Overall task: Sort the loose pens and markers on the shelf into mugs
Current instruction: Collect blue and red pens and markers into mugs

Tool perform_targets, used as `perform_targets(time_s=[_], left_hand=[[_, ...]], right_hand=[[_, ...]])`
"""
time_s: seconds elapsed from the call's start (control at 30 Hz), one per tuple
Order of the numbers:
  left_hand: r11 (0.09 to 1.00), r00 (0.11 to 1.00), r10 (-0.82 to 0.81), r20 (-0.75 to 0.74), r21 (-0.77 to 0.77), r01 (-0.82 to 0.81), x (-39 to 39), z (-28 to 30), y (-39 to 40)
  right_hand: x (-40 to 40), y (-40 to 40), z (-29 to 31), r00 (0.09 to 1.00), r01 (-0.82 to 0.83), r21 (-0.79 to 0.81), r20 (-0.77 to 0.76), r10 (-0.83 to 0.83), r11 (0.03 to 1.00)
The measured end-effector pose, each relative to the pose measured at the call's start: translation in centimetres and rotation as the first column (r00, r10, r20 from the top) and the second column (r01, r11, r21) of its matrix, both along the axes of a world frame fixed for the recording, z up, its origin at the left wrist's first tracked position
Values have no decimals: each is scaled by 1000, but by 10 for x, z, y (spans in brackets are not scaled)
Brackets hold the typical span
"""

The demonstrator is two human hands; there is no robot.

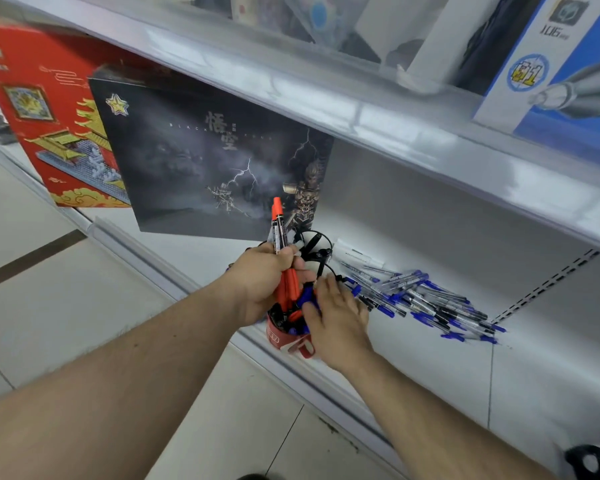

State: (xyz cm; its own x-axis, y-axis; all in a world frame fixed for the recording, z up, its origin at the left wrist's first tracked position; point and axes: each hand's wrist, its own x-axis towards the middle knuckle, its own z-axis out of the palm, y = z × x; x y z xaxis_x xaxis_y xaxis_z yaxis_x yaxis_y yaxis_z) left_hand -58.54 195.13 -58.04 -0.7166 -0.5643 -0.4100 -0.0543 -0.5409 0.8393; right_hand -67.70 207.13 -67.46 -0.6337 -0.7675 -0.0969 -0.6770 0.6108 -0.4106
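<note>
My left hand (262,284) grips a bunch of red-capped pens (278,225) that stick up above a red mug (286,336) at the shelf's front edge. The mug holds several black, red and blue pens. My right hand (336,315) is over the mug's right side, fingers around a blue-capped pen (305,297) at the rim. A white mug with a black pattern (314,252) stands just behind my hands. A pile of loose blue and black pens (426,301) lies on the white shelf (430,368) to the right.
A dark picture box (201,161) and a red box (45,116) stand at the shelf's left. The upper shelf (361,112) overhangs close above, carrying a blue and white box (551,64). Tiled floor lies at lower left. A black and white object (591,459) sits at the bottom right.
</note>
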Motion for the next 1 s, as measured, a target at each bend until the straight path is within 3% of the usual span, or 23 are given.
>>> perform_targets(time_s=[0.03, 0.07, 0.13, 0.17, 0.27, 0.37, 0.47, 0.53, 0.57, 0.63, 0.7, 0.77, 0.83, 0.93, 1.0], left_hand=[[1000, 1000, 1, -17, 14, -1, 0, 1, 2], [1000, 1000, 1, -30, 20, -1, -1, 1, 3], [1000, 999, -7, -39, 14, 8, -4, 0, 9], [1000, 999, -11, -30, 6, 11, -5, -2, 12], [999, 999, -29, -46, 31, 30, -8, -3, 28], [994, 995, -95, -4, 55, 95, -8, 4, 49], [988, 988, -153, 1, 26, 153, -9, 6, 59], [993, 993, -115, 30, -32, 116, -11, 5, 53], [996, 997, -49, 66, -71, 54, -12, 5, 46], [984, 980, 136, 146, -133, -117, -11, 7, 25], [959, 948, 270, 169, -139, -248, -5, 14, 6], [952, 938, 305, 166, -92, -293, 0, 18, -4], [955, 939, 296, 177, -79, -286, 2, 20, -5], [967, 948, 234, 215, -157, -202, 2, 24, 2], [969, 958, 181, 222, -204, -136, 2, 25, 5]], right_hand=[[5, 4, 11, 984, 154, -214, 124, -129, 965], [13, 8, 23, 917, 337, -375, 340, -210, 864], [25, 15, 51, 641, 640, -375, 742, -197, 670], [32, 18, 61, 512, 696, -316, 848, -137, 644], [48, 19, 82, 312, 731, -224, 950, -23, 645], [55, 12, 90, 228, 817, -193, 974, 2, 543], [49, 11, 89, 319, 880, -259, 943, -91, 397], [39, 16, 84, 470, 836, -381, 869, -157, 395], [32, 21, 81, 599, 764, -468, 770, -219, 443], [17, 34, 79, 846, 527, -591, 433, -311, 611], [5, 45, 78, 961, 264, -574, 87, -263, 775], [-4, 51, 75, 968, 57, -454, -194, -161, 889], [-6, 48, 67, 937, -88, -261, -349, -9, 961], [-8, 35, 65, 892, -164, 10, -425, 152, 986], [-6, 22, 68, 858, -196, 94, -465, 217, 976]])
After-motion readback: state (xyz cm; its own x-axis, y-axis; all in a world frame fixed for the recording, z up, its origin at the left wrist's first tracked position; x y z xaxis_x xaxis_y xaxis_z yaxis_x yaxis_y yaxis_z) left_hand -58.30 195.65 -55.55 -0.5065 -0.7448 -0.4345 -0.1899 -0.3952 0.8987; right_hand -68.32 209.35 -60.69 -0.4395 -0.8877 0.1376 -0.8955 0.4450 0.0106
